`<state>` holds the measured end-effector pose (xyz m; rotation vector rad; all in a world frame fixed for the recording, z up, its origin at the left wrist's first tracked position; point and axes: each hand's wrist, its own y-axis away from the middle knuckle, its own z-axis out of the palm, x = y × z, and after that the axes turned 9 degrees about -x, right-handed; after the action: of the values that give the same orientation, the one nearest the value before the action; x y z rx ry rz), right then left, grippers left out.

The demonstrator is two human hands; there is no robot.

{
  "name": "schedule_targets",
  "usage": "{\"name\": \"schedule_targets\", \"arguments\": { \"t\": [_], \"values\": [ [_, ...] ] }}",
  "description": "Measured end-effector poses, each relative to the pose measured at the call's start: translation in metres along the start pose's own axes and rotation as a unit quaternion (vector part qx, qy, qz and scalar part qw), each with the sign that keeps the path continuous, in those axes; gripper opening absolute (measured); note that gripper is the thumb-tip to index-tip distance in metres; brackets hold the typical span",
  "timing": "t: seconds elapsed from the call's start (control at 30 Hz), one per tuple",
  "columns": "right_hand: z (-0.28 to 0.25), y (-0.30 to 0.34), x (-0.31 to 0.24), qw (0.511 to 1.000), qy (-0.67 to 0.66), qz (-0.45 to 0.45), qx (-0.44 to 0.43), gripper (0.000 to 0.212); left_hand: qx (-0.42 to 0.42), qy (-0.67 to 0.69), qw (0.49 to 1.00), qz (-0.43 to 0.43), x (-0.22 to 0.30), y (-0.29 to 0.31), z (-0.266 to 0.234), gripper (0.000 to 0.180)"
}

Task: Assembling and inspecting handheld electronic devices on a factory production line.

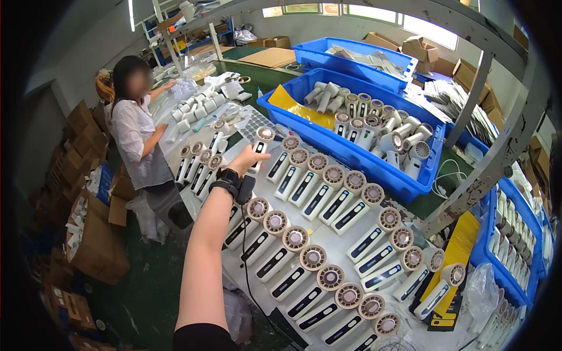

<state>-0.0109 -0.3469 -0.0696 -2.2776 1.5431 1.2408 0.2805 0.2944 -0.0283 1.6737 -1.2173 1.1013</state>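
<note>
My left hand (249,158) is stretched out over the far part of the table, a dark watch on its wrist. Its fingers are closed around the handle of a white handheld fan (264,135), whose round head points away from me. Just right of it, a row of similar white fans (303,187) with dark front panels lies side by side. A second row of fans (294,238) runs nearer to me, below the first. Another short group of fans (196,167) lies left of my hand. My right hand is out of the picture.
A large blue bin (357,155) full of fans stands behind the rows, with another blue bin (304,51) beyond it. A metal post (462,193) rises at the right. At the far left, a person (134,126) works at the table. A black cable (246,269) crosses the near side.
</note>
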Motion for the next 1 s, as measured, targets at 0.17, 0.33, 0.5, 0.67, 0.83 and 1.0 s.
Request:
{"name": "schedule_targets", "arguments": {
  "t": [0.17,0.33,0.5,0.67,0.83,1.0],
  "values": [
    [-0.004,0.004,0.004,1.000,0.000,0.003,0.008,0.025,-0.045,-0.085,0.994,-0.048,-0.025,-0.016,-0.017,0.046],
    [-0.013,0.003,0.010,1.000,0.007,0.002,0.010,0.026,0.109,-0.401,0.910,-0.005,-0.026,-0.025,0.005,0.048],
    [-0.017,0.002,0.012,1.000,0.010,-0.001,0.007,0.027,0.087,-0.426,0.899,0.059,0.011,-0.032,0.041,0.041],
    [-0.026,0.000,0.017,1.000,0.015,-0.011,0.009,0.028,-0.032,-0.248,0.968,0.027,0.032,-0.028,0.041,0.040],
    [-0.029,-0.010,0.017,1.000,0.014,-0.026,0.008,0.029,-0.131,-0.195,0.958,-0.163,0.026,-0.032,0.036,0.032],
    [-0.032,-0.021,0.017,0.999,0.013,-0.044,-0.003,0.030,-0.076,-0.101,0.988,-0.090,0.018,-0.022,0.029,0.026]
  ]
}}
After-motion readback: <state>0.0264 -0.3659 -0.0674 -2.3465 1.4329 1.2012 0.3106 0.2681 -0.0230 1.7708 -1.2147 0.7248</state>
